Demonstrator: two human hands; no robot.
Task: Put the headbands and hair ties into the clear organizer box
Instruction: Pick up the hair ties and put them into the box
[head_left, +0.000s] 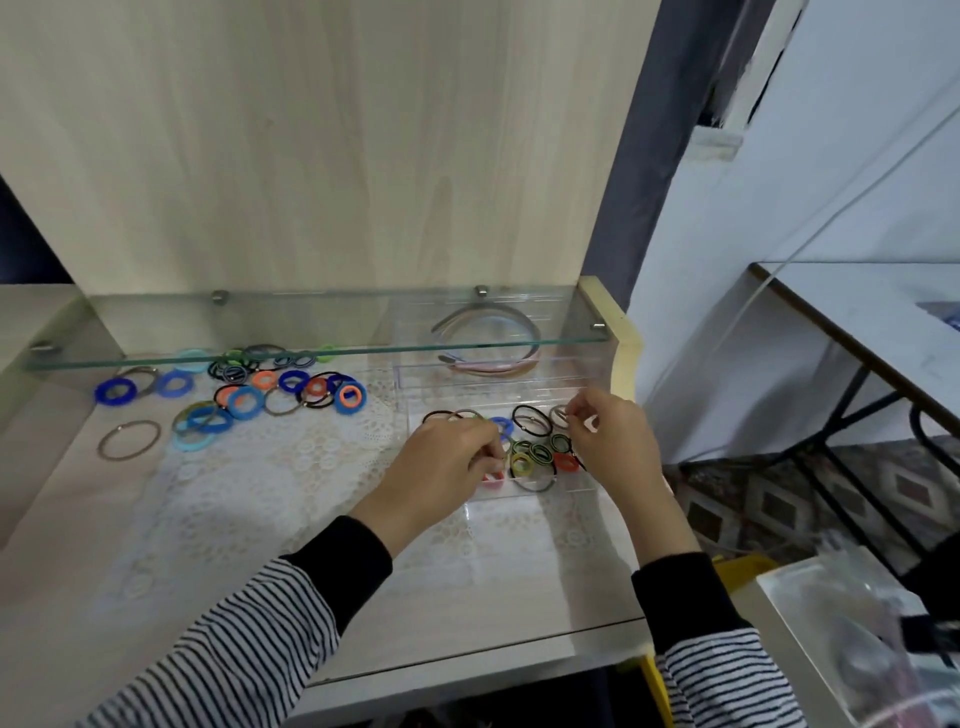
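Our right hand (608, 441) has a narrow grip: thumb and forefinger pinch a thin grey hair tie (560, 415) just above the right side of the clear organizer box (405, 395). Our left hand (447, 462) reaches into the box's near compartment, fingers curled over a red hair tie (492, 478). We cannot tell whether that grip holds the tie or only touches it.

Inside the box, between our hands, lie the sorted hair ties (535, 452): thin black loops and small green, yellow and orange rings. The headbands (488, 338) lie in the box's far compartment, seen through a glass shelf (260, 353) that crosses above it. Left of the box, well apart from it, a heap of loose hair ties (280, 389) sits on a lace cloth (260, 493) spread over the table (467, 623).

We judge the step in hand to be placing ties in the near compartment. To do it well, we should lower each tie inside the walls before letting go, because elastic can spring out. We should then lay the ties flat and bring the heap over in small handfuls.
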